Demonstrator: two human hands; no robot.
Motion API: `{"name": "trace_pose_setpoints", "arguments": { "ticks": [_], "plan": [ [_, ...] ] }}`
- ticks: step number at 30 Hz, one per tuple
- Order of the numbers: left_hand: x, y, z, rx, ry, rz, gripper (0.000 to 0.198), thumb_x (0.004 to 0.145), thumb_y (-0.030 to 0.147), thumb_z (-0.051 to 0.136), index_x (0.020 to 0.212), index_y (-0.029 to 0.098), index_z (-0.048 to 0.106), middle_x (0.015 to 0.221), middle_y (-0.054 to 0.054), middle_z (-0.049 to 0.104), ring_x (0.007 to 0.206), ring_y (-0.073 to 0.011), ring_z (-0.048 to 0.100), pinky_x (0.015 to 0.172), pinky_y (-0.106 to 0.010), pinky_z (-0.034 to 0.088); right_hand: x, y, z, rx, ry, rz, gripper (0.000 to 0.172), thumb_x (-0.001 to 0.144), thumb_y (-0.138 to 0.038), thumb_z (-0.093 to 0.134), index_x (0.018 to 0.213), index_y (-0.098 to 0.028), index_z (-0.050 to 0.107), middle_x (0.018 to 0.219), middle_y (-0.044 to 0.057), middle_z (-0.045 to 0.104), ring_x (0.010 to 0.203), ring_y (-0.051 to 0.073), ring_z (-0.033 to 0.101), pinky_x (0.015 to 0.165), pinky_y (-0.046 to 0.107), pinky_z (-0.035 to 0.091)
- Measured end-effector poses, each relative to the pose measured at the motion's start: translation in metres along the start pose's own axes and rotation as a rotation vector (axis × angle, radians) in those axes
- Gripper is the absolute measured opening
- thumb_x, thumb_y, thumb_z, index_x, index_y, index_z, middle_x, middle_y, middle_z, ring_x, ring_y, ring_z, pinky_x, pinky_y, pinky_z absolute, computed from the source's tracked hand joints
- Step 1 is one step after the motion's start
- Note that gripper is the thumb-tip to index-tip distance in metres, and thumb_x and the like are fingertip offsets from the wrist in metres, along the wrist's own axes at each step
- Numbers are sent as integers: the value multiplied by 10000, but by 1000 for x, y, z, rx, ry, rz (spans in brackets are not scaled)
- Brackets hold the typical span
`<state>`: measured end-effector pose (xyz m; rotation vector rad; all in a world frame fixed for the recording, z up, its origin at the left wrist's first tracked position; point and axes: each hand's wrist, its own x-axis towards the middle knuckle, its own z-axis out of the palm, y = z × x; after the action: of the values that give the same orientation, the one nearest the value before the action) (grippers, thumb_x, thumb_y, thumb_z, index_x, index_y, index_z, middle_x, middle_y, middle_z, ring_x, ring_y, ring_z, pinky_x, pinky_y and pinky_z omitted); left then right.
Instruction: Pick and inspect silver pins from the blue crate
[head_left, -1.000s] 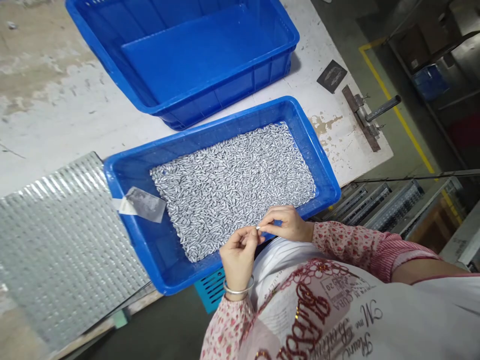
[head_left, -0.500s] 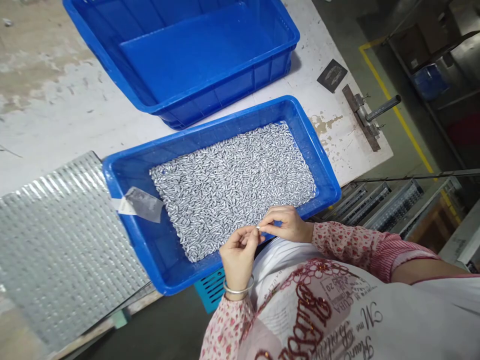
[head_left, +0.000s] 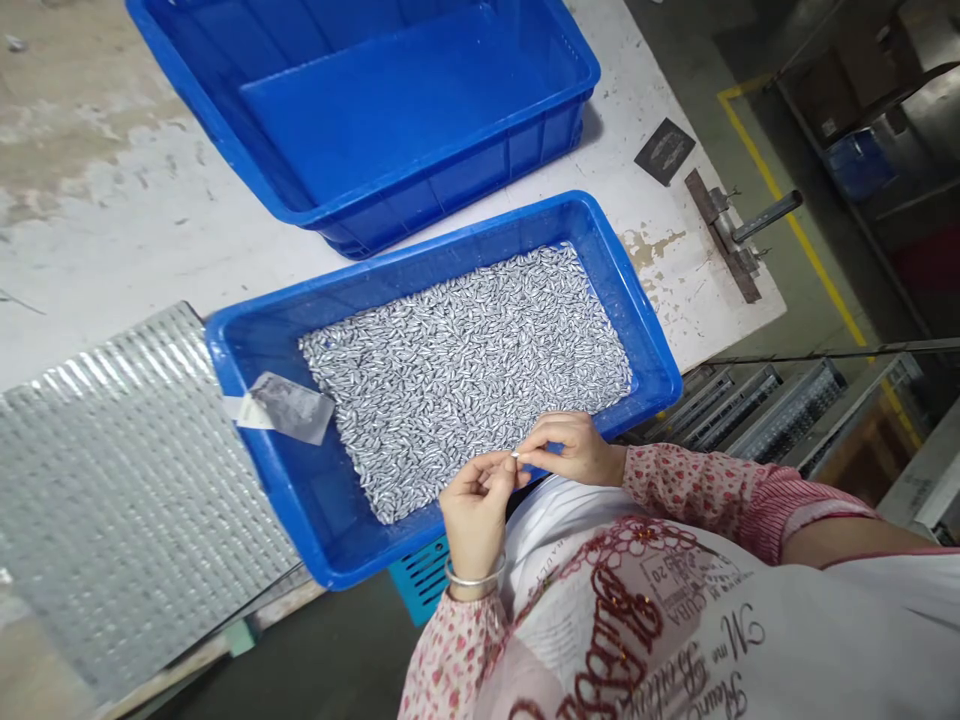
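Note:
My left hand [head_left: 476,505], with a silver bangle at its wrist, is closed in a pinch over the near edge of a blue bin [head_left: 442,257]. Opposite it, my right hand [head_left: 576,452] is pinching too, and the fingertips of both meet at one small silver metal piece [head_left: 515,455]. Fingers cover most of that piece. A wide layer of small, slender silver pieces [head_left: 465,370] covers the bin's floor below my hands. Taped to the bin's left rim is a clear plastic bag or label [head_left: 296,408], hanging inward.
Beyond stands a second blue bin [head_left: 450,205] with its bare floor showing. A ridged metallic sheet [head_left: 135,490] lies at the left. On the worn white table [head_left: 90,280], at the right end, are a dark square plate [head_left: 665,152] and a clamped metal fixture [head_left: 724,235].
The loose end of the clear plastic has swung slightly right. Both hands stay in nearly the same place, still pinching the small piece.

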<state>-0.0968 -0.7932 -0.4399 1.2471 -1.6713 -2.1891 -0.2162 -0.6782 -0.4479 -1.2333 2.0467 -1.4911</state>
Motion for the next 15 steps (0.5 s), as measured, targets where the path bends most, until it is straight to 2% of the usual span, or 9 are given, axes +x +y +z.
{"name": "trace_pose_setpoints", "arguments": {
  "ticks": [4,15],
  "plan": [
    [0,-1,1,-29,1,-15,236,731,357,727,825,146,681,640,-18,679,596,-154,659,615,-274,563,0,-1,-1,-22,-21,4,160,903,-271,611,797,-172,677,716,46,700,670,142,635,654,254,497],
    [1,-4,0,-64,-23,-9,213,738,329,729,848,151,689,659,-18,685,609,-149,659,629,-271,562,0,-2,-1,60,39,50,152,884,-282,638,801,-167,691,726,35,707,662,126,641,647,235,499]
  ]
}}
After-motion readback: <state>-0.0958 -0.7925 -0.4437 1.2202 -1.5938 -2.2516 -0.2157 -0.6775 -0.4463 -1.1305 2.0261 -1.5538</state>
